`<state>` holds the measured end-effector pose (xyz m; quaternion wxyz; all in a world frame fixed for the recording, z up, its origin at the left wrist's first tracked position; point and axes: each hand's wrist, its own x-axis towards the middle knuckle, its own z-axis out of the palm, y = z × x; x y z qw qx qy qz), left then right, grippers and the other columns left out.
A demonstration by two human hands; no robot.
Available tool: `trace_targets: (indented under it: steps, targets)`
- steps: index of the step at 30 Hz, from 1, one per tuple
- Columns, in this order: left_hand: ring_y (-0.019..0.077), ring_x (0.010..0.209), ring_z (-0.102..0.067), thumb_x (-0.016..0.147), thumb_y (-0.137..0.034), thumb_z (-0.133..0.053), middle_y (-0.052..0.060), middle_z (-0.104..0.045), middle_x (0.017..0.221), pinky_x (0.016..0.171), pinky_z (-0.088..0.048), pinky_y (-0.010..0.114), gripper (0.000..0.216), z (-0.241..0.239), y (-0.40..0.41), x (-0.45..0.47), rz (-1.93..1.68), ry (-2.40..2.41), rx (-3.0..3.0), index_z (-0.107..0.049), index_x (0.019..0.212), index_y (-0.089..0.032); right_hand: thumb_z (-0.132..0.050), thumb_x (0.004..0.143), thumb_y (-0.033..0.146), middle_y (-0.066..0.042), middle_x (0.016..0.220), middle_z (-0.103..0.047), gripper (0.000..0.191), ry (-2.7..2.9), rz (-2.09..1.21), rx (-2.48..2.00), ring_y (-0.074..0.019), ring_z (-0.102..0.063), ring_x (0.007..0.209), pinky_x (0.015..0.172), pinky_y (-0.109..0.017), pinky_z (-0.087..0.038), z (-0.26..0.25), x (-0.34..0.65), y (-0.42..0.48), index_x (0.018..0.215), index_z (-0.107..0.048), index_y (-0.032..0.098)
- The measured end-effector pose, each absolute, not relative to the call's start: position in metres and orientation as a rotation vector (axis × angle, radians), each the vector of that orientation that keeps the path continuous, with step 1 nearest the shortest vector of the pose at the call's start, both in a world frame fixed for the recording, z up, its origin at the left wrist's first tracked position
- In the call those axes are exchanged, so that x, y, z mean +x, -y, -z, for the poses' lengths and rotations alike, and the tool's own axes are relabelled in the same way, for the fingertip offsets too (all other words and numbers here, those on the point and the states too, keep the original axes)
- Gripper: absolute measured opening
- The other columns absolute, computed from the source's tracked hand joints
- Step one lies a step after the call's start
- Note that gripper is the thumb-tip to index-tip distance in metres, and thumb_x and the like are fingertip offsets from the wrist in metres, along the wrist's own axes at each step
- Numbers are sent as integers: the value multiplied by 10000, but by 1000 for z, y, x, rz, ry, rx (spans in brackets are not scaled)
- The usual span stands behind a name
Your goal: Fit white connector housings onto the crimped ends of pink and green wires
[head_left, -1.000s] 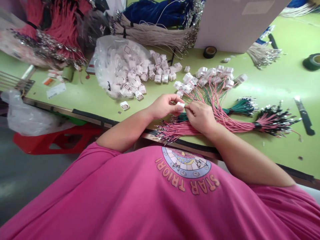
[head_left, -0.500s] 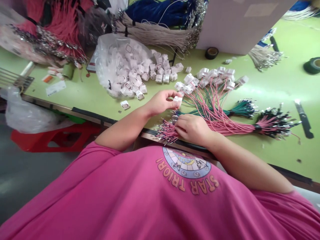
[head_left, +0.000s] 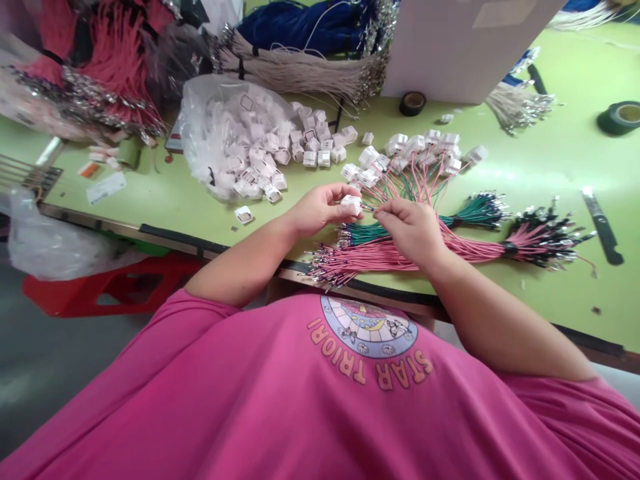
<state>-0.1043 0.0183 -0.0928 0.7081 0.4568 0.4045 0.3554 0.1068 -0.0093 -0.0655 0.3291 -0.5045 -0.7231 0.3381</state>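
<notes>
My left hand [head_left: 320,208] is closed, pinching a white plastic connector housing [head_left: 351,204] between thumb and fingers. Just right of it, my right hand [head_left: 411,225] pinches a thin wire whose tip points at the housing; its colour and whether it has entered are too small to tell. Beneath my right hand a bundle of pink wires [head_left: 370,259] with metal-tipped ends lies along the table edge. A bundle of green wires [head_left: 367,233] runs behind it. Beyond my hands are several white housings [head_left: 425,148] with pink and green wires attached.
A clear plastic bag [head_left: 205,133] spills loose white housings at the back left. Bundles of blue wires [head_left: 305,25] and white wires [head_left: 310,70] lie behind. A pale box [head_left: 465,50], black tape roll [head_left: 413,103] and dark-handled blade [head_left: 603,230] are also on the green table.
My right hand has moved up and away from the ends of the pink bundle, bringing a wire beside the housing. My left hand still holds the housing in nearly the same place.
</notes>
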Motion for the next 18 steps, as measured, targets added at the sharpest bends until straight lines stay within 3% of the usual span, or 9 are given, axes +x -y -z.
trace_targets:
  steps: [9,14,18]
  targets:
    - [118,761,-705,550,-383,-946,17,-715,860,773,-555,273,600,94,-19,-102,-830,-917,1072,-593,974,-147,-542,771,294,28,550,-502,217,1919,-1077,-1457,-126,-460,594,615,-283,-353,70,104,1,608,-622,174]
    - [94,724,-662,469,-376,-966,-10,-688,816,739,-528,251,602,95,-19,-100,-859,-950,1155,-611,898,-146,-527,770,296,21,572,-520,209,1959,-1105,-1474,-135,-471,606,631,-294,-355,71,104,-2,629,-625,177]
    - [100,742,-646,494,-396,-949,0,-667,832,722,-504,249,555,97,-16,-99,-880,-996,1258,-641,880,-144,-522,771,316,21,584,-505,208,1984,-1128,-1424,-132,-460,612,642,-292,-354,73,103,-2,628,-597,183]
